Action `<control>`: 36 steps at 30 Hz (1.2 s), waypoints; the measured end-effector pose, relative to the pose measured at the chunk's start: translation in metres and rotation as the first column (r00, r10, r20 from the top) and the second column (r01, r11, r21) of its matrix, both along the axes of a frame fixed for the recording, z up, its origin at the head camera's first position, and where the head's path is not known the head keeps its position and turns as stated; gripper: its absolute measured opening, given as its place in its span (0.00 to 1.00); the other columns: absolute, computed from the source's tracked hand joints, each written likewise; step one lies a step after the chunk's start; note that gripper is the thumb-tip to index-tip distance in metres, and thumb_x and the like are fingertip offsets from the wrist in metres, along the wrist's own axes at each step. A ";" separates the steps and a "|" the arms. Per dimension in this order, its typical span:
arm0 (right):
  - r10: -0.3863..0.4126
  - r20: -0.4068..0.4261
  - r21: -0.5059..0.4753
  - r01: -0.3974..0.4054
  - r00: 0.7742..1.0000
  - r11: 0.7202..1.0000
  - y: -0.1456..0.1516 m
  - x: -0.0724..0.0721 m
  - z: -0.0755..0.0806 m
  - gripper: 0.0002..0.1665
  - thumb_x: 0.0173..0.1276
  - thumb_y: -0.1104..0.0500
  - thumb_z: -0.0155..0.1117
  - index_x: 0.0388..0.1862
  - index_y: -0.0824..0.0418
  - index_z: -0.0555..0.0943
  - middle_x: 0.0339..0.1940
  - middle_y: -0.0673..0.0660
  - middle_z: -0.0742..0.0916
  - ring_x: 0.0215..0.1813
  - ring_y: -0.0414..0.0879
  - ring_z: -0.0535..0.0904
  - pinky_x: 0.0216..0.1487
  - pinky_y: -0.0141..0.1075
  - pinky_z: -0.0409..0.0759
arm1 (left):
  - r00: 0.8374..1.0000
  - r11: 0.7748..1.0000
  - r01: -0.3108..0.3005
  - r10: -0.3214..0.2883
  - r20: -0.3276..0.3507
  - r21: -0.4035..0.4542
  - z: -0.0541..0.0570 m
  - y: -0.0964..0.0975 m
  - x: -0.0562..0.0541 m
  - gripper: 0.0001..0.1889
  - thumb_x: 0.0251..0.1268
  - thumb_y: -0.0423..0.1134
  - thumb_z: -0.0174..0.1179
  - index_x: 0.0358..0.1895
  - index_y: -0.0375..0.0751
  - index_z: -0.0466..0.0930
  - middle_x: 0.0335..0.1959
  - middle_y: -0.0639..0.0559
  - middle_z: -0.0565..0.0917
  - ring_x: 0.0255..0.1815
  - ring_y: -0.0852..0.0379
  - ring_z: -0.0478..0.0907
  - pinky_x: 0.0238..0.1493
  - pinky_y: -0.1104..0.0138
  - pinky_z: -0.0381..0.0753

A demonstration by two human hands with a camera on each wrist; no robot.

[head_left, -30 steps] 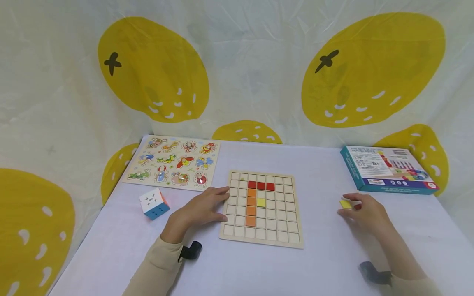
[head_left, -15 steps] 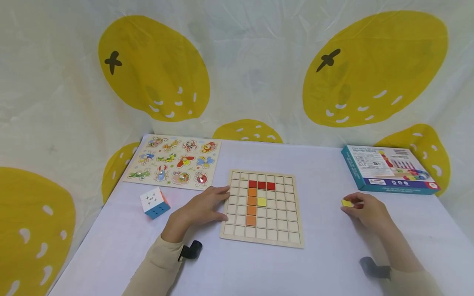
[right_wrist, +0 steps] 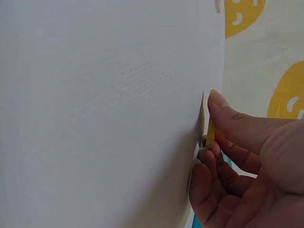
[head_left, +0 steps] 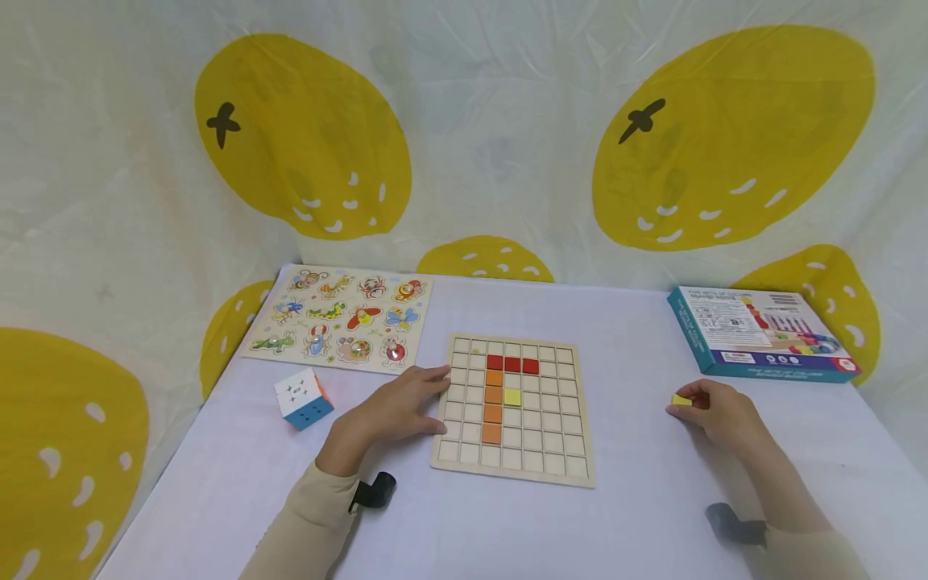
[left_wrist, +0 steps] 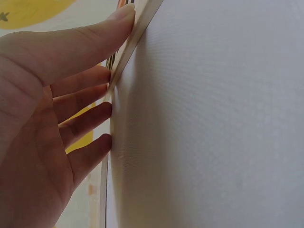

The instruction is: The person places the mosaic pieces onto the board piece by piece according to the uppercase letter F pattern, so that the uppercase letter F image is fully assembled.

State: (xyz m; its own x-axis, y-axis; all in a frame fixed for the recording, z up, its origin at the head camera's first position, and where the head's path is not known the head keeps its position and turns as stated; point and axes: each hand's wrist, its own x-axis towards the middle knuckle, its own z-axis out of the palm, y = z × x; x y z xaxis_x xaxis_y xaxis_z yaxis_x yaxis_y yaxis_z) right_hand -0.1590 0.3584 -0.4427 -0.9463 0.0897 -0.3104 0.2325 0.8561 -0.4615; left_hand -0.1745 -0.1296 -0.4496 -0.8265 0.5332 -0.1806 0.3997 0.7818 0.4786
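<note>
In the head view a wooden grid board (head_left: 542, 461) lies flat. It bears a row of red tiles (head_left: 512, 365), a column of orange tiles (head_left: 493, 395) and one yellow tile (head_left: 511, 397). My left hand (head_left: 395, 407) rests at the board's left edge, thumb and fingertips touching the rim with the fingers fairly straight. Well to the right of the board, my right hand (head_left: 721, 412) pinches another yellow tile (head_left: 680, 400) low over the white cloth. The right wrist view shows this yellow square tile (right_wrist: 210, 133) edge-on between thumb and curled fingers.
An insect puzzle board (head_left: 337, 318) lies at the back left, with a puzzle cube (head_left: 302, 399) in front of it. A teal-edged game box (head_left: 761, 332) lies behind my right hand. A curtain with yellow fruit shapes (head_left: 732, 137) hangs behind the table.
A red piece seen at my right fingers a second ago is now out of sight. The yellow tile in that hand has turned slightly. My left hand and the board stay put.
</note>
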 end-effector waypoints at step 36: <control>0.160 -0.227 -0.058 -0.177 0.961 0.982 -0.084 0.001 0.016 0.15 0.68 0.59 0.70 0.51 0.63 0.89 0.54 0.67 0.88 0.56 0.63 0.83 0.56 0.54 0.86 | 1.000 1.000 0.001 -0.001 -0.011 0.013 -0.004 -0.002 -0.001 0.41 0.59 0.50 0.74 0.74 0.42 0.70 0.82 0.53 0.63 0.81 0.46 0.62 0.78 0.52 0.68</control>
State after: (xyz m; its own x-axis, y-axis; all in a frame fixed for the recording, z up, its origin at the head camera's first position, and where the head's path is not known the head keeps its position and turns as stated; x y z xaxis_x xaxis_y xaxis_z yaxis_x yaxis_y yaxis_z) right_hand -0.1579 0.2746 -0.4266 -0.9914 -0.0929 -0.0920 -0.0270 0.8341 -0.5510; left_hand -0.1751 -0.1313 -0.4533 -0.8278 0.5363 -0.1647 0.4059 0.7752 0.4840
